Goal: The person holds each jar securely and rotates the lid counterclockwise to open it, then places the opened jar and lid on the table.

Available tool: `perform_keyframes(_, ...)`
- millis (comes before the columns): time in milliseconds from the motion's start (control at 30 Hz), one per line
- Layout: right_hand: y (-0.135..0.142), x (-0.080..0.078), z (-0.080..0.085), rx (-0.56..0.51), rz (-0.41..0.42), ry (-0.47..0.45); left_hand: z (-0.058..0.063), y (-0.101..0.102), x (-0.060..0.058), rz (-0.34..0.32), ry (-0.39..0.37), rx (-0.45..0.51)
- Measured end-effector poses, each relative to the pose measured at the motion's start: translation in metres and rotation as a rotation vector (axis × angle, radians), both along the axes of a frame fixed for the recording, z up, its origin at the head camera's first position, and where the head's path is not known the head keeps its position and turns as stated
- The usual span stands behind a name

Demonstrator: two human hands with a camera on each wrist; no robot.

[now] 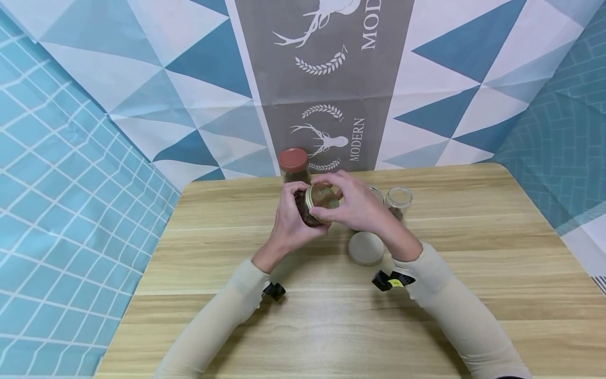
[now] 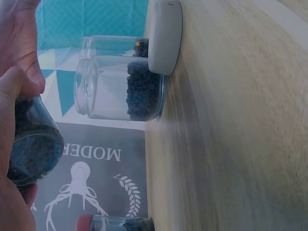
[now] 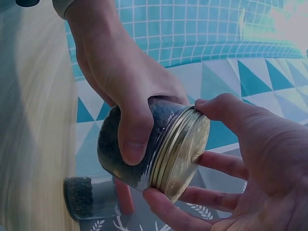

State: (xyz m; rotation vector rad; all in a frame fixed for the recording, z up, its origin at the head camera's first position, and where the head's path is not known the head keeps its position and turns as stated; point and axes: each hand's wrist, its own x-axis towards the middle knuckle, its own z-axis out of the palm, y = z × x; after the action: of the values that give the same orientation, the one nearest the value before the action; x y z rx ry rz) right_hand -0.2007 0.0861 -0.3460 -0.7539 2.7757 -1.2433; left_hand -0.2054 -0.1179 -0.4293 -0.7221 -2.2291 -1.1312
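One jar point(image 1: 306, 215), dark-filled, tilted: I am seeing the left hand point(image 1: 290, 218) gripping its body above the table point(image 1: 322, 321), fingers wrapped; the right hand point(image 1: 356, 201), fingers partly spread, is pinching its gold lid point(image 3: 184, 151). One pale lid point(image 1: 366, 248), lying flat. Two lidless jars point(image 2: 111, 89), standing beyond. One red-lidded jar point(image 1: 294, 164), standing near the backdrop point(image 1: 331, 95).

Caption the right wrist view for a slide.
Left hand grips a tilted glass jar; right hand grips its gold lid.
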Motion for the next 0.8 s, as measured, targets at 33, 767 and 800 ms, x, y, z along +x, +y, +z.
perform_keyframes(33, 0.0002, 0.0002, 0.0001, 0.000, 0.001, 0.001, -0.0002, 0.0000, 0.0002, 0.000, -0.001, -0.002)
perform_keyframes(767, 0.0072, 0.0043, 0.0002, 0.081, 0.181, 0.111, 0.0010, -0.0048, 0.0027, -0.121, -0.267, 0.021)
perform_keyframes(800, 0.0073, 0.0041, -0.0002, 0.081, 0.187, 0.111, 0.0009, -0.0048, 0.0027, -0.125, -0.272, 0.024)
